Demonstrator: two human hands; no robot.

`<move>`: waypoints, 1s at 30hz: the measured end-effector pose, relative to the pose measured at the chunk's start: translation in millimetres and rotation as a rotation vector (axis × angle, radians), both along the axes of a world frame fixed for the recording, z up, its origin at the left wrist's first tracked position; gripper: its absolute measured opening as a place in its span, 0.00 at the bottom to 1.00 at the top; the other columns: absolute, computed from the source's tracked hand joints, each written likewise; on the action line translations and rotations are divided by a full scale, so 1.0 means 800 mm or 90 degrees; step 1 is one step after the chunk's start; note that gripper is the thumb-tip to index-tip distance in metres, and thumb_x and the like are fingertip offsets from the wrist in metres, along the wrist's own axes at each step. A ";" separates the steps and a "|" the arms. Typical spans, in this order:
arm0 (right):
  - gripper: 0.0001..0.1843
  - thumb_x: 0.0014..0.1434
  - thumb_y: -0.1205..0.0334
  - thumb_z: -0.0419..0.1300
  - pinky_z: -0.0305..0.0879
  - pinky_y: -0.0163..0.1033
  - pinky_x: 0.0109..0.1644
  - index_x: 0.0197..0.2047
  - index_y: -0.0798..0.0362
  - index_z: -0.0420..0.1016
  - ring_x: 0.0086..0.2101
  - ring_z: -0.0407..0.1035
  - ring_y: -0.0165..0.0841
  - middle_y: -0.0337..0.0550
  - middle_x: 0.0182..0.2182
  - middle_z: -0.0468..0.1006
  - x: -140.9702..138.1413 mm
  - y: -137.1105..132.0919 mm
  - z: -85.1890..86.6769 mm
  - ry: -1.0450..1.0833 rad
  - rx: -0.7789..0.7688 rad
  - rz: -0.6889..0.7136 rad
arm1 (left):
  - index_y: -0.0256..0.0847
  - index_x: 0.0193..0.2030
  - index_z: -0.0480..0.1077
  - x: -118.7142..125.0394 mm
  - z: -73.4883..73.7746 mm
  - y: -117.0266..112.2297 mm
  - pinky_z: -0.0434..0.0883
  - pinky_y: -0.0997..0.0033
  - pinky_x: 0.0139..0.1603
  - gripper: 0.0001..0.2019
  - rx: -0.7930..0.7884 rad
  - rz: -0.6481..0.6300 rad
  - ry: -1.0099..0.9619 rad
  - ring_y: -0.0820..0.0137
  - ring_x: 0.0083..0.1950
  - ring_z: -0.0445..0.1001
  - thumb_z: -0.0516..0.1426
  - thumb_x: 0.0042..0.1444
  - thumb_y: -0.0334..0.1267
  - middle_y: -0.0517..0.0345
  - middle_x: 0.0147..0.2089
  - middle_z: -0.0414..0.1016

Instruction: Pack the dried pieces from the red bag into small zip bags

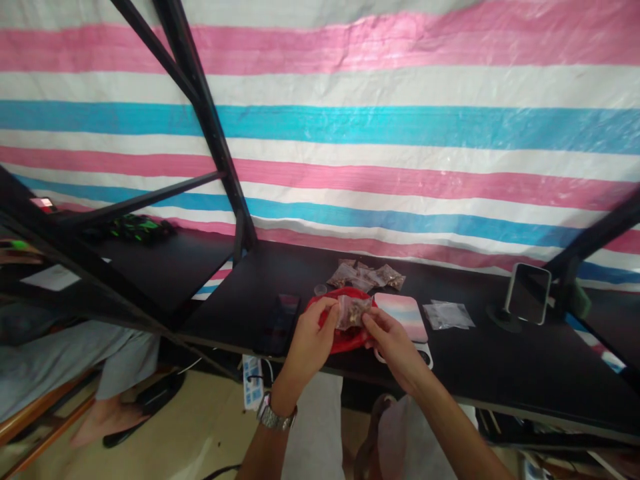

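Note:
Between my two hands is a small clear zip bag (354,312) with some brownish bits inside. My left hand (316,331) pinches its left side, and my right hand (387,333) grips the right side. Below the bag lies a red bag or bowl (345,345), its contents mostly hidden. Several filled clear bags (367,275) are heaped just behind it, with a small round clear cup (320,290) at their left. Right of the red thing sits a small scale (403,317) with a pink and pale blue reflective top.
Flat clear bags (449,315) lie right of the scale. A phone-like device (529,293) stands on a round base at the right. A dark phone (277,323) lies at the left. Black frame bars (200,100) rise beside the black table (500,373). Another person's leg (125,373) shows at left.

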State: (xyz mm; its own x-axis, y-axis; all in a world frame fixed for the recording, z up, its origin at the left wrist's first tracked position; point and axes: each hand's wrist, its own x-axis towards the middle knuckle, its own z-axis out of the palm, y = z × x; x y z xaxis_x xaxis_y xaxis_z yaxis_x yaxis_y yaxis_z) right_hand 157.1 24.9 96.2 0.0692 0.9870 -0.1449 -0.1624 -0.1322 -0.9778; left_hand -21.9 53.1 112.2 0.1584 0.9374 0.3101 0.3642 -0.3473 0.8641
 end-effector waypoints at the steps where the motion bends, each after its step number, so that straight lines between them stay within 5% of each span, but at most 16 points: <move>1: 0.32 0.49 0.32 0.74 0.66 0.37 0.31 0.41 0.50 0.77 0.27 0.68 0.31 0.38 0.31 0.77 0.005 0.005 0.001 -0.041 0.019 -0.005 | 0.42 0.44 0.77 -0.003 -0.004 0.001 0.76 0.63 0.53 0.15 0.025 0.020 0.052 0.63 0.46 0.80 0.50 0.73 0.42 0.53 0.43 0.83; 4: 0.26 0.53 0.35 0.71 0.65 0.40 0.32 0.38 0.50 0.77 0.28 0.68 0.35 0.40 0.31 0.78 0.020 0.017 0.007 -0.225 0.087 -0.027 | 0.43 0.43 0.77 -0.011 -0.015 0.001 0.74 0.56 0.61 0.14 0.076 0.059 0.163 0.60 0.53 0.78 0.50 0.73 0.35 0.51 0.47 0.83; 10: 0.12 0.64 0.54 0.61 0.67 0.44 0.43 0.40 0.48 0.84 0.36 0.75 0.41 0.44 0.34 0.81 0.027 0.032 0.028 -0.607 0.192 0.027 | 0.42 0.44 0.77 -0.022 -0.026 -0.009 0.74 0.54 0.61 0.15 0.070 0.079 0.193 0.59 0.53 0.77 0.49 0.71 0.28 0.50 0.47 0.82; 17: 0.12 0.68 0.58 0.64 0.68 0.41 0.46 0.52 0.50 0.82 0.47 0.79 0.43 0.50 0.50 0.81 0.019 0.029 0.034 -0.835 0.132 0.066 | 0.43 0.44 0.77 -0.024 -0.019 -0.016 0.74 0.57 0.58 0.15 0.093 0.072 0.218 0.60 0.53 0.76 0.50 0.71 0.27 0.51 0.48 0.83; 23: 0.07 0.70 0.61 0.62 0.65 0.41 0.41 0.43 0.48 0.83 0.43 0.80 0.43 0.47 0.46 0.84 0.027 0.024 0.029 -0.878 0.092 0.051 | 0.42 0.48 0.78 -0.028 -0.018 -0.023 0.72 0.58 0.59 0.14 0.108 0.044 0.228 0.60 0.52 0.76 0.50 0.72 0.28 0.53 0.49 0.83; 30: 0.09 0.72 0.60 0.62 0.68 0.43 0.50 0.44 0.46 0.85 0.48 0.78 0.43 0.45 0.44 0.83 0.011 0.028 0.060 -0.854 0.272 0.009 | 0.46 0.53 0.78 -0.029 -0.009 -0.034 0.69 0.57 0.55 0.15 0.064 0.057 0.342 0.59 0.54 0.79 0.50 0.73 0.30 0.52 0.53 0.84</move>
State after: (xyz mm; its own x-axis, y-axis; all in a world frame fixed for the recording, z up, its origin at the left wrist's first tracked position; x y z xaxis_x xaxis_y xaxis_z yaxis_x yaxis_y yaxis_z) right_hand 165.7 47.3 144.5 -0.0963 0.9393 0.3293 0.9115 0.2161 -0.3499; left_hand -44.9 26.1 105.2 0.2398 0.9244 0.2966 0.7765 -0.3660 0.5130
